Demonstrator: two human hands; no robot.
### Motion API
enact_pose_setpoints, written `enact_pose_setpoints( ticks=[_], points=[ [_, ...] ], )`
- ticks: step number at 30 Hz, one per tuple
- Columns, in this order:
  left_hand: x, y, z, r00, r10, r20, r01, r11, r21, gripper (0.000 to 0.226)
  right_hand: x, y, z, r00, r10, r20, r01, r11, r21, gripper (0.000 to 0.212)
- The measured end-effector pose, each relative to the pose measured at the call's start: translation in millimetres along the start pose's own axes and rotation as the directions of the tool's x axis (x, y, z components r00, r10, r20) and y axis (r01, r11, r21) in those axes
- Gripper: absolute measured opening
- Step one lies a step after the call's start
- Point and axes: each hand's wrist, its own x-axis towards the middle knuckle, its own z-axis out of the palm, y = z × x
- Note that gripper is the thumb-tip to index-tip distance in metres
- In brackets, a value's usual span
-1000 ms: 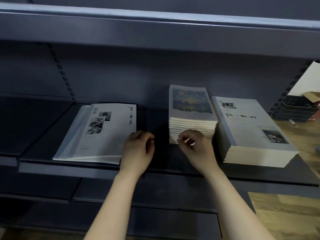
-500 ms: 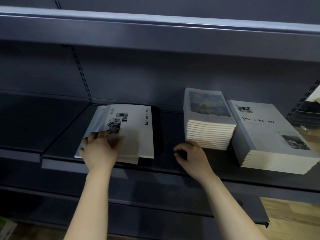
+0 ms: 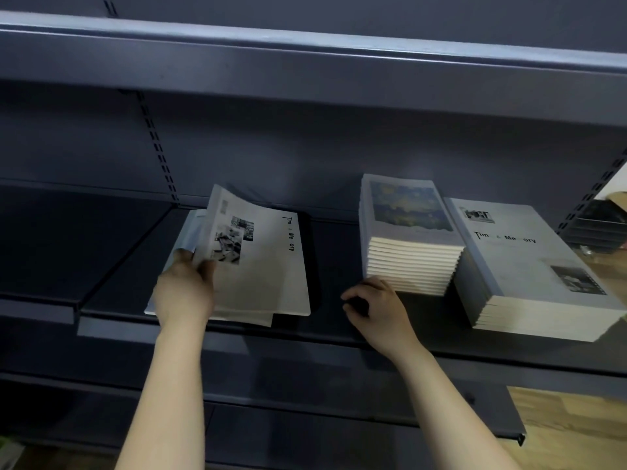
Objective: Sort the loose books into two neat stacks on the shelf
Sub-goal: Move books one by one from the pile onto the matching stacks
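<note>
A loose white "Time & Memory" book (image 3: 264, 266) lies on the dark shelf (image 3: 112, 286) at the middle left, atop another thin book. My left hand (image 3: 185, 293) grips its left edge and lifts that side, so the cover bows upward. To the right stands a stack of books with a blue painted cover (image 3: 407, 239). A wider stack of "Time & Memory" books (image 3: 529, 266) touches it on the right. My right hand (image 3: 376, 307) rests on the shelf just in front of the blue stack, fingers curled and holding nothing.
An upper shelf (image 3: 305, 62) overhangs the books. A lower shelf (image 3: 305, 395) juts out below my arms. Dark trays (image 3: 597, 228) sit at the far right over a wooden floor (image 3: 576, 429).
My left hand went from the shelf middle to the loose book's left edge and now lifts it. My right hand left the blue stack's front and dropped to the shelf.
</note>
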Motion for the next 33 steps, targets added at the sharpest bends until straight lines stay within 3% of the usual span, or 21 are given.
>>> enact_pose_setpoints(
  ticks=[5,10,12,15,21,24,33],
  points=[
    [-20.3,-3.4,7.1,0.995,0.063,-0.081,-0.088,0.931,-0.355,0.022,0.2,-0.9,-2.3,1.000,0.016,0.010,-0.017,0.998,0.053,0.015],
    [-31.8,-1.5,18.6,0.983,0.056,-0.174,-0.149,0.795,-0.588,0.005,-5.6,-8.9,-14.6,0.998,0.069,0.001,-0.066,0.961,0.270,0.013],
    [-38.9,5.7,21.5,0.982,0.043,-0.183,-0.158,0.714,-0.683,0.009,-8.4,-14.3,-22.9,0.994,0.112,0.009,-0.108,0.926,0.362,0.016],
    [-51.5,26.3,23.7,0.977,0.065,-0.201,-0.199,0.605,-0.771,0.018,-11.7,-20.2,-37.3,0.988,0.150,0.037,-0.148,0.850,0.505,0.021],
    [-76.2,71.9,43.0,0.980,0.093,-0.176,-0.199,0.421,-0.885,0.011,-20.2,-25.9,-73.8,0.976,0.209,0.054,-0.172,0.603,0.779,0.028],
    [-94.6,96.7,55.3,0.978,0.166,-0.123,-0.181,0.406,-0.896,0.017,-25.4,-17.5,-93.6,0.961,0.272,-0.042,-0.120,0.553,0.824,0.028],
    [-131.4,146.5,87.9,0.893,0.443,0.076,-0.166,0.483,-0.860,0.011,-49.2,38.8,-148.8,0.871,0.430,-0.236,-0.070,0.585,0.808,0.017]
  ],
)
